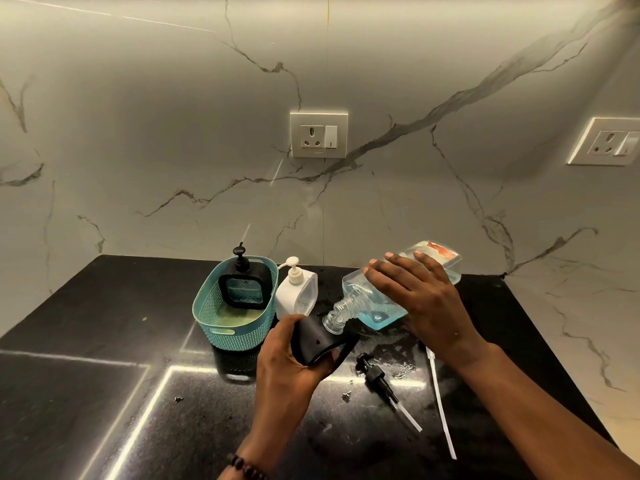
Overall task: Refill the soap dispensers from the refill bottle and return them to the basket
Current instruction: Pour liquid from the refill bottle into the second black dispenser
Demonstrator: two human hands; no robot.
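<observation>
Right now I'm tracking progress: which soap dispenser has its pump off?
The black dispenser held in the left hand; its pump lies on the counter. The basket's black one and the white one keep theirs.

black counter point(104, 341) (glossy) bears basket point(221, 327), pump point(377, 379).

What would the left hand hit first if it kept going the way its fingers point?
Probably the white dispenser, just beyond the left hand and the black dispenser it grips; the basket sits slightly leftward. Depth is uncertain.
</observation>
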